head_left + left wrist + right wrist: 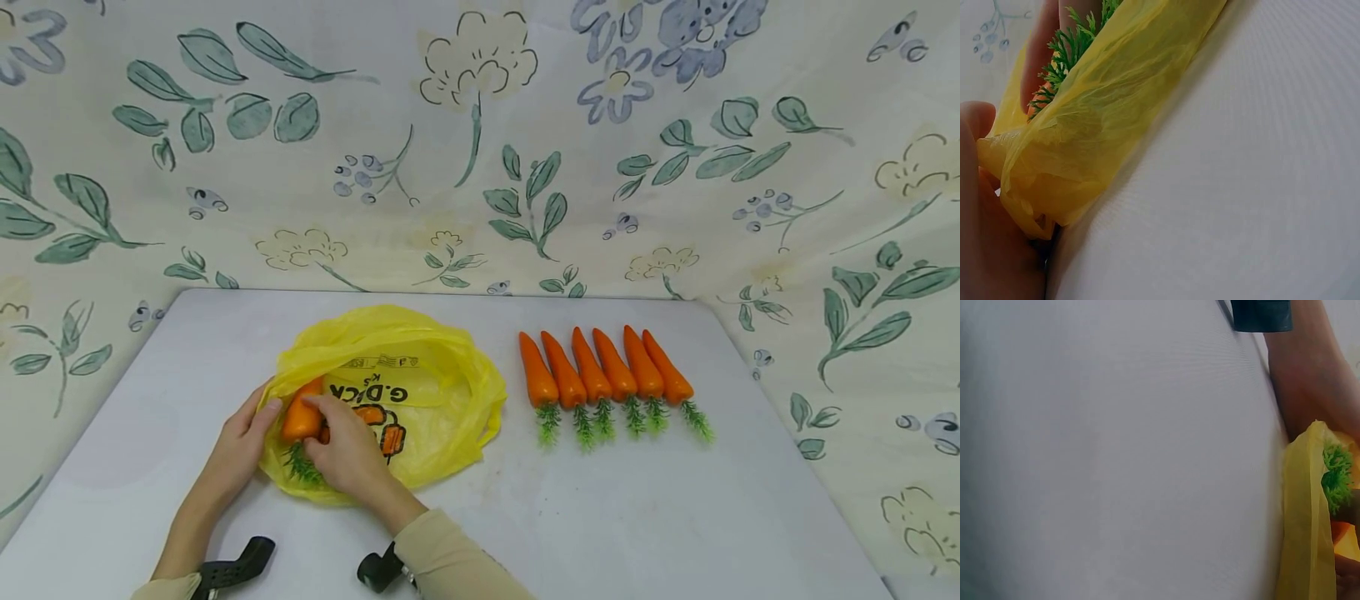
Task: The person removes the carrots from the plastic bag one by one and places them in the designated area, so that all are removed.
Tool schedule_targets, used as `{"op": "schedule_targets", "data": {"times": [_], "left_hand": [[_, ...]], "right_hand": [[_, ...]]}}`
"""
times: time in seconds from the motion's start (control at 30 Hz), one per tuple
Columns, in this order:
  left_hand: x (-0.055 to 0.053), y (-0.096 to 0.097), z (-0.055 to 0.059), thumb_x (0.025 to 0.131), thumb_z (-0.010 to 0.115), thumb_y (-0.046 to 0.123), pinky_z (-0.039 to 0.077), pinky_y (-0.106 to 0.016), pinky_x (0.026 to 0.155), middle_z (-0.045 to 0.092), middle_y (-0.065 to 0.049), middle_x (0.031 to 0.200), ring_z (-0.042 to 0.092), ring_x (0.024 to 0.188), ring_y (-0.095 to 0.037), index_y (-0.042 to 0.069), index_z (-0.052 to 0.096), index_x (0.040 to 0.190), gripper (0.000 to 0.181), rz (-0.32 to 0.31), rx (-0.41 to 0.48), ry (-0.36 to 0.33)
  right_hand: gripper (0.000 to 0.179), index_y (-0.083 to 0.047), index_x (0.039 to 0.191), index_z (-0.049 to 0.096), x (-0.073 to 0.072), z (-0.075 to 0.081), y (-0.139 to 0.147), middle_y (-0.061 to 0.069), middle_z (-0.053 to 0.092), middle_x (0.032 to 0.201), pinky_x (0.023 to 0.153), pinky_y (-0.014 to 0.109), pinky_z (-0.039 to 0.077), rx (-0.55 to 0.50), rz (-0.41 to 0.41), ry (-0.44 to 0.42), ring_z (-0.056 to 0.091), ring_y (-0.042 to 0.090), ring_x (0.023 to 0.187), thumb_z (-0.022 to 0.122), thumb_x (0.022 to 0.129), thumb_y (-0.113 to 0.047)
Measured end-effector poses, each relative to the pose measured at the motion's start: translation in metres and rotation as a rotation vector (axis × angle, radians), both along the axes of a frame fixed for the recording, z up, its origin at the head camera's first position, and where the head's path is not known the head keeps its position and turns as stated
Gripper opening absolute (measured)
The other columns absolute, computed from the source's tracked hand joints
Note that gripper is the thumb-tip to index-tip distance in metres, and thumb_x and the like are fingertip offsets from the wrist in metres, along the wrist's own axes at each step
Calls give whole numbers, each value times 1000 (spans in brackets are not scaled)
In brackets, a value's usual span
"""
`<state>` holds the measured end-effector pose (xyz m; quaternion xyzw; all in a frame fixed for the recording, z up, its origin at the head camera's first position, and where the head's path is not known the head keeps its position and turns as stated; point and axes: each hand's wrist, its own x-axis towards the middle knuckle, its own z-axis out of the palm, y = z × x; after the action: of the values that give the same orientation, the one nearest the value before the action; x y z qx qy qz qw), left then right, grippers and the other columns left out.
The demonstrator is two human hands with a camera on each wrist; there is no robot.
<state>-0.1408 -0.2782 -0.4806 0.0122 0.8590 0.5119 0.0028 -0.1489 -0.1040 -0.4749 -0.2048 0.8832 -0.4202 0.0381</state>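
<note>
A yellow plastic bag (457, 417) with printed lettering lies spread on the table, its mouth wide toward me. My left hand (236, 446) holds the bag's left rim, thumb on top; the left wrist view shows the yellow film (1066, 162) between thumb and fingers. Inside the left part of the bag, my right hand (348, 450) grips an orange carrot (302, 417) with green leaves (302, 467). Those leaves (1337, 478) also show at the right edge of the right wrist view. The bag wall partly hides the carrot's tip.
Right of the bag, several orange carrots (606, 367) lie side by side on the white table (600, 525), green tops toward me. A cloth with flower and leaf prints (450, 150) hangs behind and beside the table. Black camera mounts (238, 571) sit at both wrists.
</note>
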Motion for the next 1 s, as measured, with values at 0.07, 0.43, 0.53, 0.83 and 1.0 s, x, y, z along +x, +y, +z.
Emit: {"op": "schedule_targets", "data": {"times": [0.07,0.43,0.53,0.83,1.0], "left_hand": [[0,0,0,108,30,41,16,-72,110,23,-31,157,19,142,-55,3,20,157,63,-2,1,3],[2,1,1,108,32,41,16,-70,112,24,-31,157,20,142,-53,3,20,157,63,-4,1,6],[2,1,0,108,31,40,16,-66,115,24,-30,157,21,142,-52,3,20,157,62,-3,-5,6],[0,0,-2,109,31,38,16,-62,118,24,-30,157,21,143,-51,3,21,157,60,7,-11,2],[0,0,-1,109,31,37,17,-58,120,24,-30,157,22,143,-51,3,21,157,60,7,-14,0]], "right_hand": [[55,-28,143,52,0,1,0,-4,48,148,103,21,45,30,15,21,50,7,129,69,92,-14],[52,-34,140,55,0,1,2,-4,44,153,100,22,48,77,23,37,52,9,129,69,93,-17],[50,-33,140,54,0,1,3,-4,44,153,103,24,46,81,28,33,49,10,132,68,94,-19],[45,-27,136,54,-2,1,6,-10,49,143,94,13,46,72,56,58,54,-1,116,68,95,-19],[43,-22,133,53,-3,-1,7,-11,51,135,85,6,43,59,67,77,53,-4,105,69,94,-18]]}}
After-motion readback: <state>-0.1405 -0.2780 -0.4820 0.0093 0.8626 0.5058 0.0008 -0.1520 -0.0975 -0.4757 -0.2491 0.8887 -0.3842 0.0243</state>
